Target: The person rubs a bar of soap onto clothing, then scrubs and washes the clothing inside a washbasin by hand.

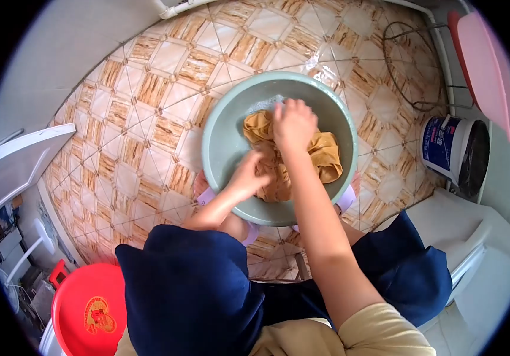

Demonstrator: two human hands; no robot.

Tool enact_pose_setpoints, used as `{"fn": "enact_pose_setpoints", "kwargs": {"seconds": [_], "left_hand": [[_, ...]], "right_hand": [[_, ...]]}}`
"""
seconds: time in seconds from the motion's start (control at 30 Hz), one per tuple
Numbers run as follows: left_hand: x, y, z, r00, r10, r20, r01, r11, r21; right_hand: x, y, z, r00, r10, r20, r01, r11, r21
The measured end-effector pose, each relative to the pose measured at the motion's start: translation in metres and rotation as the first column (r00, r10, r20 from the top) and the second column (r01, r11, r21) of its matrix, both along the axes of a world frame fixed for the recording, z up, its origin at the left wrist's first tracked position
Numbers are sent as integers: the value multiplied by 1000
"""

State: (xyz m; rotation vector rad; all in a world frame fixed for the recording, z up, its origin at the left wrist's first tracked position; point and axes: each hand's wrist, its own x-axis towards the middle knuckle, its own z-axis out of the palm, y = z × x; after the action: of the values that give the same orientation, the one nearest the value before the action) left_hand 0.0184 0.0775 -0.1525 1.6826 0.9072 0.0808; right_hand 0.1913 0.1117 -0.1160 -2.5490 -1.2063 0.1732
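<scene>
A mustard-yellow cloth point(325, 155), wet and bunched up, lies in a grey-green plastic basin point(222, 148) on the floor between my feet. Some foamy water point(265, 107) shows at the basin's far side. My right hand point(295, 123) reaches over the cloth's upper part, its fingers curled down onto the fabric and blurred by motion. Closer to me and to the left, my left hand point(254, 172) is bent round the cloth's left edge, also slightly smeared. The exact folds held under the fingers are partly hidden.
A red basin point(83, 296) stands at lower left. On the right are a white-and-blue bucket point(442, 145) lying tilted, a pink basin point(492, 71) against the wall, and a white toilet point(433, 219). A white door edge point(29, 148) juts in at left. Patterned tiles point(166, 107) surround the basin.
</scene>
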Motion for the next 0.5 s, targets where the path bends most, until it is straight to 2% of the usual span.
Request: {"fn": "enact_pose_setpoints", "kwargs": {"seconds": [0.03,0.07,0.1,0.13,0.17,0.2,0.23,0.27,0.3,0.33,0.37,0.4,0.43,0.47,0.5], "left_hand": [[5,-3,10,927,375,-16,-371,912,-175],[6,-1,6,829,554,-83,-560,820,-121],[6,11,21,745,648,-162,-657,668,-350],[13,22,27,744,648,-163,-658,667,-349],[21,33,30,717,665,-207,-667,571,-478],[29,45,31,694,674,-253,-662,458,-594],[38,59,31,695,674,-250,-660,461,-593],[46,71,29,781,570,-255,-563,468,-681],[50,76,32,856,455,-244,-460,456,-762],[54,77,42,858,453,-243,-458,459,-762],[62,79,53,841,501,-205,-451,438,-778],[66,81,65,819,548,-170,-444,416,-794],[64,80,78,774,633,-34,-368,405,-837],[57,81,90,765,643,42,-277,387,-879],[43,83,100,804,583,117,-132,368,-921]], "right_hand": [[7,-16,17,999,-8,33,9,1000,-27],[10,-34,25,997,-52,55,53,998,-15],[10,-55,20,987,-127,100,125,992,31],[9,-69,11,969,-203,143,192,977,88],[8,-77,0,968,-204,143,193,977,90],[8,-83,-10,938,-337,-78,340,940,27],[8,-86,-16,840,-461,-285,462,884,-68],[14,-80,-27,778,-490,-392,496,863,-94],[24,-73,-38,538,-427,-727,592,805,-35],[31,-64,-38,230,-245,-942,687,726,-21],[35,-61,-35,233,-240,-942,688,726,-15],[37,-54,-15,236,-137,-962,629,776,44],[38,-49,6,228,-35,-973,568,817,104],[37,-50,26,213,49,-976,559,813,163],[35,-54,47,217,137,-966,536,811,236]]}}
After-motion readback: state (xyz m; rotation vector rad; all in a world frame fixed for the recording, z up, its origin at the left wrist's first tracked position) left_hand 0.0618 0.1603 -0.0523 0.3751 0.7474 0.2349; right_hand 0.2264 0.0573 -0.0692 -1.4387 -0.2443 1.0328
